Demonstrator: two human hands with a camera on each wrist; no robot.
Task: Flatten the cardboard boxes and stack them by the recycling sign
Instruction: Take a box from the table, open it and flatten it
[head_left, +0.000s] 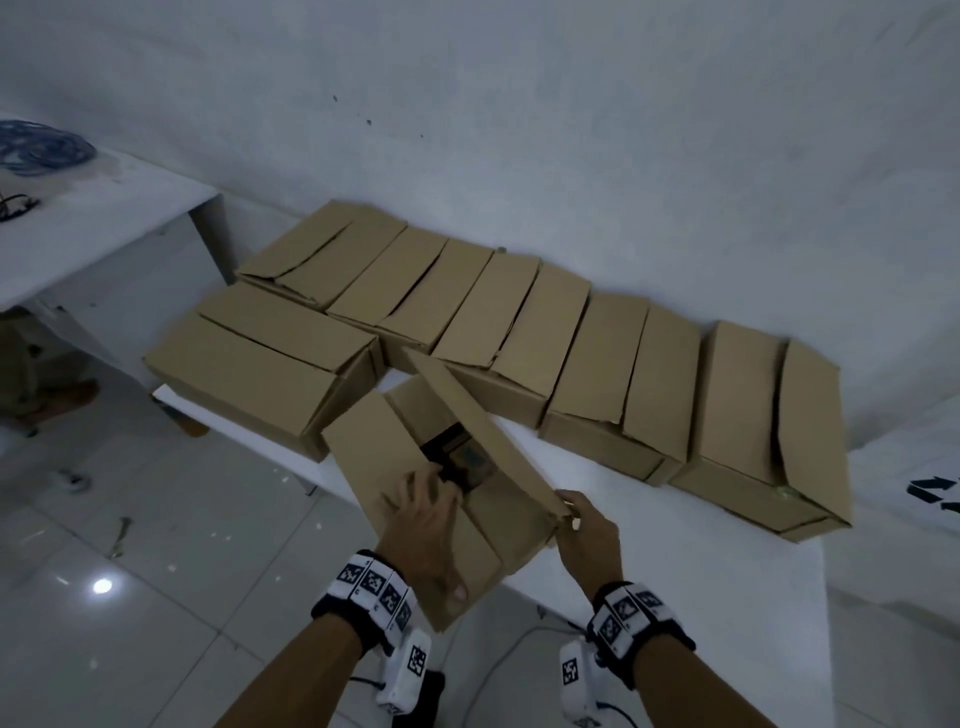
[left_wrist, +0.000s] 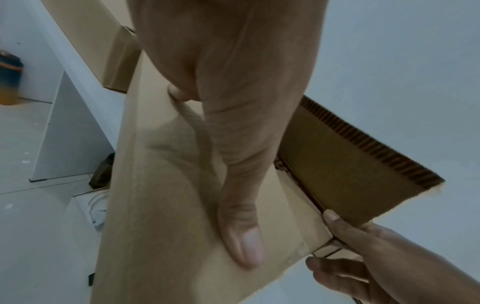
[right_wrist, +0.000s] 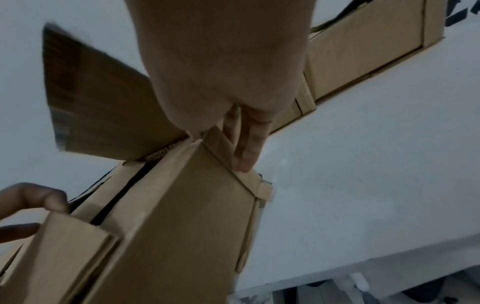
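Matt brown corrugated cardboard boxes; glossy floor tiles

Looks like a bare back room or storage/packing area, not a home. Plain white walls, glossy tiled floor, white worktables carrying a row of identical cardboard boxes. Coiled blue cable on the side table, recycling arrows printed at right.

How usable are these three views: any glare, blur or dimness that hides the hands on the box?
Head view: dim and bluish, with a glare spot on the floor tiles; both hands on the open box read clearly. Left wrist view: the left hand fills the frame, soft at the edges. Right wrist view: darkest, and the raised flap is motion-blurred, though the right hand is still readable.
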